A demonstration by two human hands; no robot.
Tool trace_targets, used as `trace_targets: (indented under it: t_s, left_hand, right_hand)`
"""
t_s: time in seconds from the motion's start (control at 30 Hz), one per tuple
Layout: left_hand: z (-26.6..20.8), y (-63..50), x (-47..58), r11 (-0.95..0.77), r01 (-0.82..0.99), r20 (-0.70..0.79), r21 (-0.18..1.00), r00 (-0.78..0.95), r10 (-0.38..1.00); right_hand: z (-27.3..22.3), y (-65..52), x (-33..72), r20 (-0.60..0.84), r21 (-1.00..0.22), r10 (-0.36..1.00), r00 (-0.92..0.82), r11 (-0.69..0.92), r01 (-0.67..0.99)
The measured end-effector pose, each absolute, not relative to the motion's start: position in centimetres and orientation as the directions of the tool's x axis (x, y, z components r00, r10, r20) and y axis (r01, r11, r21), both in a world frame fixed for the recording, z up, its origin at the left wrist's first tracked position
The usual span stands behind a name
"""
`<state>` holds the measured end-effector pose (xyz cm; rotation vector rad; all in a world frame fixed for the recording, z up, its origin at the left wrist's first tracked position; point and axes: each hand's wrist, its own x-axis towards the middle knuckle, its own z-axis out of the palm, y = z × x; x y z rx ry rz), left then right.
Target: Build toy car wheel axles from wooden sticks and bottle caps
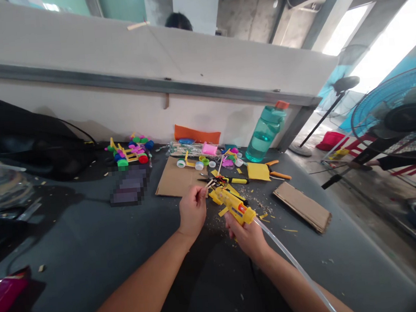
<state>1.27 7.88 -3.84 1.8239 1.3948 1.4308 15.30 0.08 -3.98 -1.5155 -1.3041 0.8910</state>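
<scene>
My right hand (248,237) is wrapped round the grip of a yellow glue gun (235,205), with a long clear glue stick (296,264) running out of its back end. The gun's nose points away, up and left. Just left of it, my left hand (193,210) is closed in a pinch on a small wooden stick (210,183) near the nozzle. Whether the nozzle touches the stick I cannot tell. Beyond the hands lie pliers (237,179) with yellow-black handles and a cardboard sheet (177,176). Small bottle caps (199,165) stand on and beside the sheet.
A teal water bottle (266,134) stands by the white partition (125,105). Colourful small models (132,152) sit at the back left. Orange-handled scissors (279,174) and a yellow piece (258,171) lie right, near a cardboard strip (302,207). A fan (399,112) stands beyond the table.
</scene>
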Motion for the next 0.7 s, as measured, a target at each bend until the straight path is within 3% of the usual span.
trace_targets:
  t_s: [0.7]
  left_hand:
    - [-3.9, 7.8, 1.2, -0.390, 0.415, 0.447, 0.822, -0.045, 0.894]
  right_hand:
    - [-2.4, 0.3, 15.3, 0.035, -0.962, 0.976, 0.217, -0.026, 0.272]
